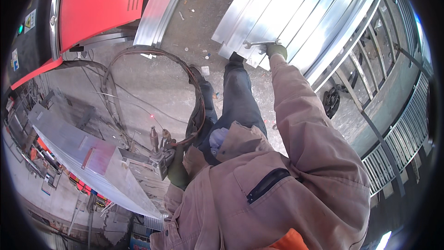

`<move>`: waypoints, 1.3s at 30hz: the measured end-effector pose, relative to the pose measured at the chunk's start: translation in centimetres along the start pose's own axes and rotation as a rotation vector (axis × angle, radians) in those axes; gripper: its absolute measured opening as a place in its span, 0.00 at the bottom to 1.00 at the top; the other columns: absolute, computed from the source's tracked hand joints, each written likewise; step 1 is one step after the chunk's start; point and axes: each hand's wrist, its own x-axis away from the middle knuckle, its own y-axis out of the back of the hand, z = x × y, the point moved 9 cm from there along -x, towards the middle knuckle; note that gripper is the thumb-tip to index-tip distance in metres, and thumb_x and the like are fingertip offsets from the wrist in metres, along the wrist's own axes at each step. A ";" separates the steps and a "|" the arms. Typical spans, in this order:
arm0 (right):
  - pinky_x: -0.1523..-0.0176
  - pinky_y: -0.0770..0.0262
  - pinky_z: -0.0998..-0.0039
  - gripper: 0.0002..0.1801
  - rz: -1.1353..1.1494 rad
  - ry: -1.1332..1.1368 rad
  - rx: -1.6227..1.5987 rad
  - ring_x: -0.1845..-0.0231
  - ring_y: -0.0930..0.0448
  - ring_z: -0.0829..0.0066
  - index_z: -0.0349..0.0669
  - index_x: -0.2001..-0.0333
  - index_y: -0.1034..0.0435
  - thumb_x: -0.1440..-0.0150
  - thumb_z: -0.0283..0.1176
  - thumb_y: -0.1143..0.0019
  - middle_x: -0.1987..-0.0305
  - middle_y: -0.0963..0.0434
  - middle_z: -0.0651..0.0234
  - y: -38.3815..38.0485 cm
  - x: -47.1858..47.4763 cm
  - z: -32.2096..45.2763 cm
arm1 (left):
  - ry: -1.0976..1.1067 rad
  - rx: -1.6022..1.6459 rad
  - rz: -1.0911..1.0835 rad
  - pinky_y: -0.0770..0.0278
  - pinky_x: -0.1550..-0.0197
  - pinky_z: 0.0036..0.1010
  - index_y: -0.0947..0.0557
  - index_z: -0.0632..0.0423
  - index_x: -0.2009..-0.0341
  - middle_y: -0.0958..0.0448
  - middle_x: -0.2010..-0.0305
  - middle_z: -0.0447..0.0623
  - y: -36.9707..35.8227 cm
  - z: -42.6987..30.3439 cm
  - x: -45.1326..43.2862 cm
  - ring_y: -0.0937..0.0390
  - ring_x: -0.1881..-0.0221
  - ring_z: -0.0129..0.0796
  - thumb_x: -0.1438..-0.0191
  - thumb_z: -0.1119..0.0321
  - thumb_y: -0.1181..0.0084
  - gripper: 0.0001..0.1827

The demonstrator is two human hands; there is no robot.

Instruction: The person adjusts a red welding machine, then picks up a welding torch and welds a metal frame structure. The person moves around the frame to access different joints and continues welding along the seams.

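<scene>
My left hand (178,170), in a green glove, is closed around a handheld laser welding gun (161,158) at my left side. The gun's copper-coloured nozzle points away from me, and a small red light spot shows just beyond it. My right hand (276,51), also gloved, reaches forward over a stack of shiny metal channel profiles (274,17). It grips an open-end wrench (260,43) lying crosswise above the near ends of the profiles. Another wrench jaw (262,50) shows below it, partly hidden by the glove.
A red and black machine cabinet (100,10) stands front left. Its thick cable (152,50) loops over the floor beside my legs. A large sheet-metal piece (93,156) is at my left. Right, a metal frame with crossbars (362,74) borders the stack. Small scraps dot the concrete floor (180,38).
</scene>
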 end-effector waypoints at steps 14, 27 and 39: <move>0.42 0.19 0.62 0.26 -0.106 0.252 0.471 0.42 0.13 0.60 0.42 0.44 0.18 0.36 0.49 0.43 0.48 0.12 0.56 -0.4 -6.2 0.1 | 0.266 0.245 0.013 0.25 0.37 0.34 0.16 0.58 0.36 0.17 0.44 0.55 0.0 -0.7 -4.2 0.22 0.41 0.40 0.30 0.75 0.44 0.19; 0.58 0.17 0.72 0.17 0.439 0.759 -0.823 0.60 0.16 0.75 0.36 0.42 0.23 0.32 0.29 0.39 0.56 0.15 0.63 8.4 28.4 11.8 | 0.239 0.570 0.013 0.22 0.48 0.30 0.16 0.57 0.46 0.15 0.53 0.47 4.4 -3.6 -4.9 0.19 0.53 0.30 0.37 0.67 0.31 0.16; 0.55 0.17 0.73 0.15 0.762 1.153 -1.015 0.58 0.14 0.73 0.39 0.43 0.26 0.28 0.34 0.37 0.56 0.14 0.62 13.2 66.7 12.2 | -0.102 0.743 0.184 0.20 0.46 0.32 0.14 0.55 0.45 0.15 0.50 0.47 10.4 -3.6 -5.5 0.18 0.50 0.31 0.35 0.67 0.31 0.16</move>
